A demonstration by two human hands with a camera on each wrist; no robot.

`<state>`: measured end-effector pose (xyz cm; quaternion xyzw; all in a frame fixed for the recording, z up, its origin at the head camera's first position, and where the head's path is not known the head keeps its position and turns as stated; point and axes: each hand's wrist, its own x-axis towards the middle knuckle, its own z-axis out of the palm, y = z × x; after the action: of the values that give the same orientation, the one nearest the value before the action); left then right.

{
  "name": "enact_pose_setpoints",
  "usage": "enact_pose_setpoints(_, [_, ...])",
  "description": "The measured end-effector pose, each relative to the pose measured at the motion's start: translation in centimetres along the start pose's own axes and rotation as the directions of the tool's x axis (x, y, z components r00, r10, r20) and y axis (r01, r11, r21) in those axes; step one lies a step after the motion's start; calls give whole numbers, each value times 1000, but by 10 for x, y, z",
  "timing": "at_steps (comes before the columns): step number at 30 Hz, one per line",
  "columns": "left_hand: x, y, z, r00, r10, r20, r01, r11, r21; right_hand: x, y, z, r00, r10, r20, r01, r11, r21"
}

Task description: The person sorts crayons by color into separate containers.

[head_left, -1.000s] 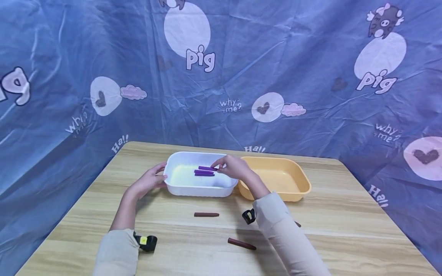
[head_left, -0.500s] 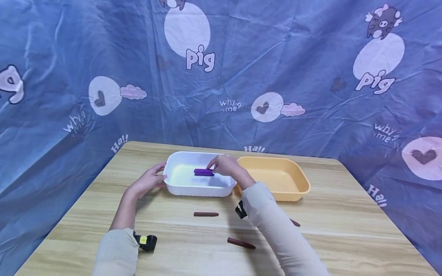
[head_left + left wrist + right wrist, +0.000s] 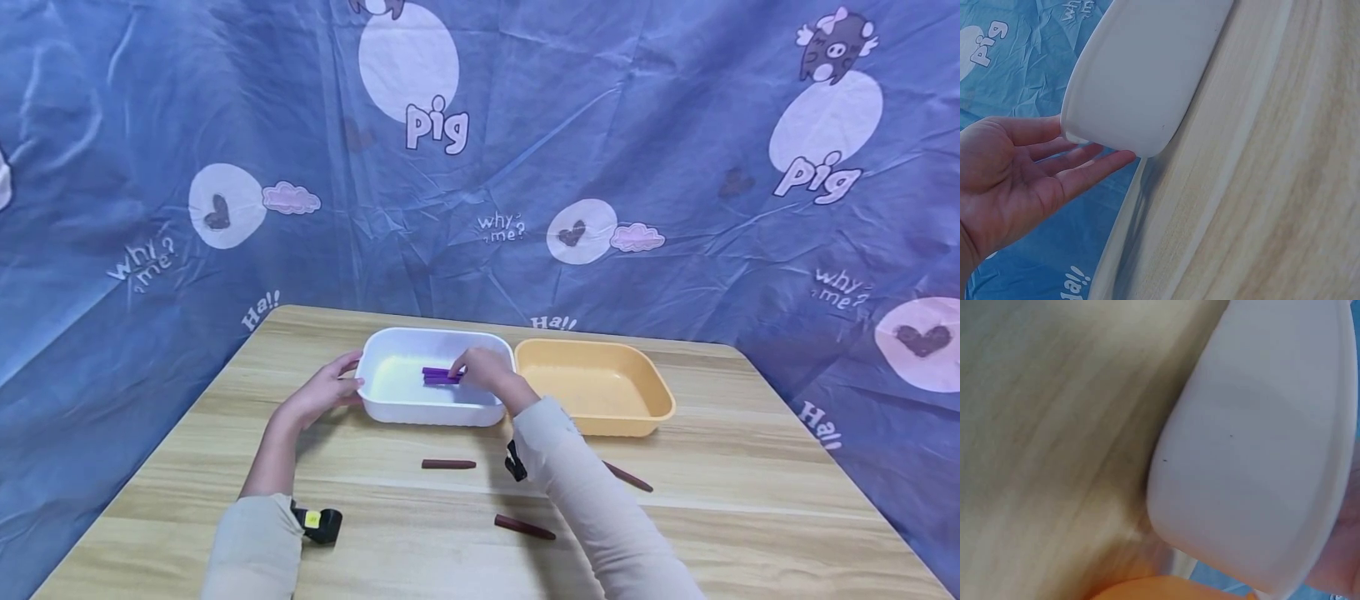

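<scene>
Against the left end of the white bin (image 3: 405,414), my left hand (image 3: 322,393) rests with fairly straight fingers (image 3: 1094,172), their tips touching the wall. My right hand (image 3: 483,368) reaches down inside the bin, over its right half. Its thumb and fingertips pinch at the right ends of the purple crayons (image 3: 435,377), which lie side by side on the bin floor. The fingers cover part of these crayons. In the right wrist view only the bin's outer wall (image 3: 1241,456) and a blurred bit of the hand show.
A yellow bin (image 3: 600,425) stands right beside the white one. On the wooden table (image 3: 375,542) in front lie a brown crayon (image 3: 448,464), a second brown crayon (image 3: 525,527) and a third brown crayon (image 3: 630,477), partly behind the right sleeve. A printed blue cloth (image 3: 480,275) hangs behind.
My right hand has lowered the upper purple crayon beside the others and shifted slightly left and down. The right forearm moved left, uncovering more of the third brown crayon. The left hand stays put.
</scene>
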<state>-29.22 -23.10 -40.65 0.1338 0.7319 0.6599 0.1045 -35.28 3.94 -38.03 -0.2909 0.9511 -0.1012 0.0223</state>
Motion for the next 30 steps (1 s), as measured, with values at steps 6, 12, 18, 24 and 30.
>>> enact_pose_setpoints(6, [0,0,0,1000,-1,-1,1,1000,7,-1,0,5,999,49,-17,-49,999,-18])
enact_pose_setpoints(12, [1,0,0,1000,-1,-1,1,1000,11,-1,0,9,996,74,-40,-75,997,-18])
enact_pose_setpoints(18, [2,-2,0,1000,-2,-2,2,1000,5,-1,2,12,994,69,-85,-71,997,-20])
enact_pose_setpoints(24, [2,-3,1,1000,1,4,-1,1000,3,-6,1,10,991,63,-121,-68,997,-30])
enact_pose_setpoints(30, [1,-3,1,1000,-1,-5,1,1000,5,-19,-2,-6,975,14,-221,-25,999,-47])
